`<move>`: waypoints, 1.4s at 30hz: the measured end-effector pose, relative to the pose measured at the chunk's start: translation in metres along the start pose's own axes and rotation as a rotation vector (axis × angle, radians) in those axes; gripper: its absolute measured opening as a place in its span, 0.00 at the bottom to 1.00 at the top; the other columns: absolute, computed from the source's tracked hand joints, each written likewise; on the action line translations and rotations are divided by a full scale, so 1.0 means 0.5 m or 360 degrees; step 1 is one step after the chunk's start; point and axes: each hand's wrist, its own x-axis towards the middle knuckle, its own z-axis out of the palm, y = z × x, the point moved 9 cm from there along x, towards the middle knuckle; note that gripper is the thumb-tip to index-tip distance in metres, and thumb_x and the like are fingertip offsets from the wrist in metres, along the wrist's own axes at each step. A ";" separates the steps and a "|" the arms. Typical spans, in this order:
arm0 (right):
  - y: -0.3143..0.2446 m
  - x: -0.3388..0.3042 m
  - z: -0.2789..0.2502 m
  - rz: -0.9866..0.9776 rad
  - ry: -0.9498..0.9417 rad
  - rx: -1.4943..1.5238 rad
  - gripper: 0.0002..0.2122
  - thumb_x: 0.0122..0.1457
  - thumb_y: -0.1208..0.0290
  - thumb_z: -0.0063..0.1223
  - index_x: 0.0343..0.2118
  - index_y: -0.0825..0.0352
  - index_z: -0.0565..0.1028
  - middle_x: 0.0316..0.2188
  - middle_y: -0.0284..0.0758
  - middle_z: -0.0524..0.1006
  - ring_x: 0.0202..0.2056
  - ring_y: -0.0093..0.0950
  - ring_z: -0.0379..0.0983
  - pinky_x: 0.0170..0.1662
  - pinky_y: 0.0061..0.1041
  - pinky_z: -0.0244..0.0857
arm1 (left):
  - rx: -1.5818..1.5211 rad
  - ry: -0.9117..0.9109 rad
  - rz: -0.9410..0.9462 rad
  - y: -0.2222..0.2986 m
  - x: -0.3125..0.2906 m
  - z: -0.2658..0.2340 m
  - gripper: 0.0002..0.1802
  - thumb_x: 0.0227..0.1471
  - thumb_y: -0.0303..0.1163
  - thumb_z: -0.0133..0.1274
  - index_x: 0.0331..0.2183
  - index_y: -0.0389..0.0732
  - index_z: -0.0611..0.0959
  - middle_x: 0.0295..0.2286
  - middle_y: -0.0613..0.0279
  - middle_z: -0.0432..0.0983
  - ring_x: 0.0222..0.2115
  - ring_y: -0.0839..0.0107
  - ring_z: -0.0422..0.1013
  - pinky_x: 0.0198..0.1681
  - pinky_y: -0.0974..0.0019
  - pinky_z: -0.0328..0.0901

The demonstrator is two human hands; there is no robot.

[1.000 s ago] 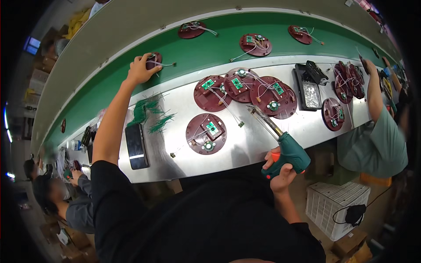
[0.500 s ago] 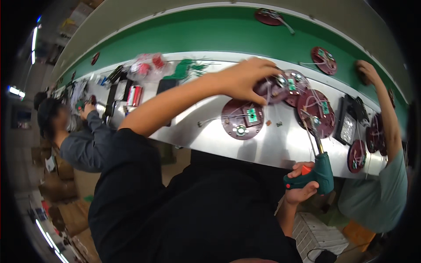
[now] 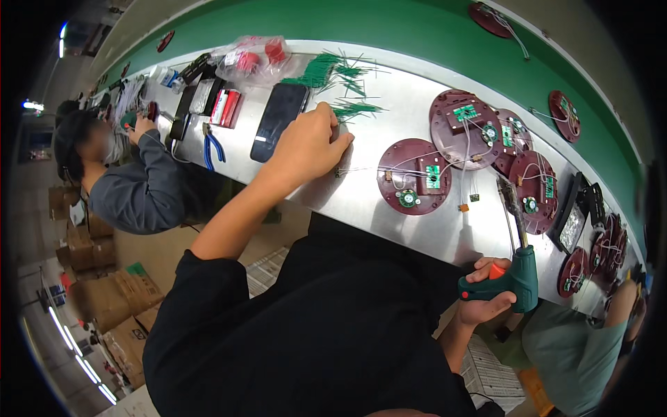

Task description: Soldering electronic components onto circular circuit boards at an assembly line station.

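My right hand [image 3: 486,299] grips a dark green soldering gun [image 3: 524,278] with a red trigger, its metal tip pointing up toward the discs. My left hand [image 3: 313,142] rests at the bench beside a dark phone [image 3: 279,118], its fingers curled together; what is between them is hidden. Thin green wire pieces [image 3: 356,109] lie just beyond its fingertips. A maroon round disc [image 3: 392,167] with a green circuit board and white wires lies to its right, its wire ends reaching toward the hand. Another maroon disc [image 3: 445,139] partly overlaps others behind it.
Blue-handled pliers [image 3: 213,148], red-and-white packets [image 3: 226,108] and a plastic bag with red items [image 3: 253,61] lie leftward. A third disc [image 3: 545,194] and a black tray [image 3: 571,215] are at right. Co-workers sit on both sides; maroon discs lie on the green belt [image 3: 389,28].
My left hand has left the maroon disc and moved left, near the phone and green wires; its fingers have closed up. My right hand still holds the soldering gun. The view has shifted.
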 end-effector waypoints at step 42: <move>0.013 -0.027 0.029 0.0198 -0.0290 -0.0481 0.38 0.63 0.30 0.55 0.36 0.73 0.83 0.27 0.37 0.82 0.29 0.29 0.78 0.33 0.26 0.72 | -0.0573 -0.0044 0.0642 0.265 -0.067 0.112 0.07 0.40 0.22 0.64 0.21 0.33 0.80 0.50 0.55 0.84 0.42 0.55 0.80 0.41 0.61 0.74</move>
